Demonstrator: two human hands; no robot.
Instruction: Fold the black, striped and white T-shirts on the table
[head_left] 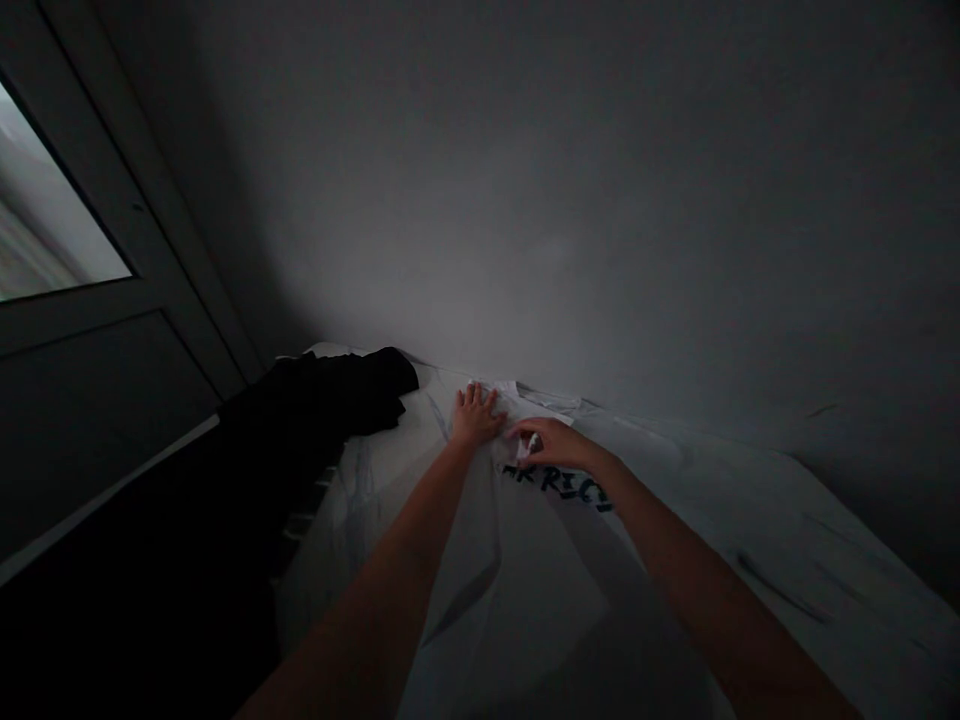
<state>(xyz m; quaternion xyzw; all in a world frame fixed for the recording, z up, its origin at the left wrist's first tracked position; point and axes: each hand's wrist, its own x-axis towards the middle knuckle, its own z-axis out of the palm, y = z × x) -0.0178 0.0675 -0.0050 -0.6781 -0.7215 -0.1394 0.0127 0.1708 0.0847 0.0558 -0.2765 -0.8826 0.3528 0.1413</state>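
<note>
A white cloth (540, 585) with dark lettering (559, 482) lies spread over the pale work surface, creased in places. My left hand (478, 415) rests flat near its far end, fingers spread and nothing held. Just right of it, my right hand (551, 443) is closed, with fingers curled round a small white thing (533, 443) above the lettering. The dim light hides what that thing is. Part of the lettering lies under my right hand and forearm.
Black fabric (352, 390) is heaped at the left end of the surface (750, 520). A grey wall (525, 200) rises behind. A framed door with a glass pane (52, 210) stands at the left. White scraps (555, 400) lie along the wall edge.
</note>
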